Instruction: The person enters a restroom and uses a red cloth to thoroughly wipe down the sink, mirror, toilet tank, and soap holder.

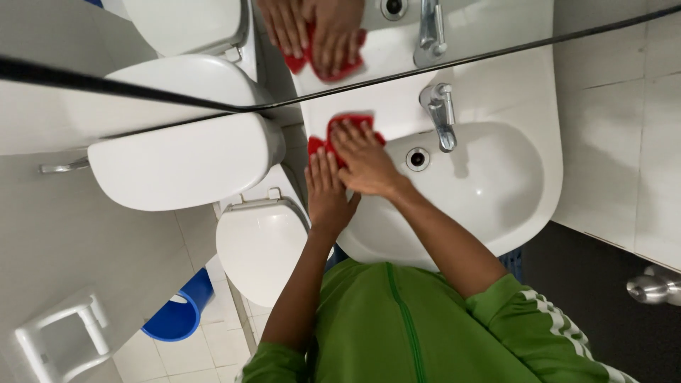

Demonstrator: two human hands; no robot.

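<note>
A red cloth [342, 123] lies on the back left rim of a white washbasin [496, 206]. My right hand [365, 159] presses flat on the cloth, fingers spread toward the mirror. My left hand [326, 188] lies flat beside it on the rim's left edge, its fingertips touching the cloth's lower corner. A chrome tap [441, 113] stands just right of the cloth. The mirror [496, 28] above reflects both hands and the cloth.
A white toilet with its lid shut [259, 245] and cistern [184, 167] stands left of the basin. A blue bucket [177, 315] sits on the tiled floor. A white paper holder [60, 333] is at lower left; a chrome fitting [652, 287] at right.
</note>
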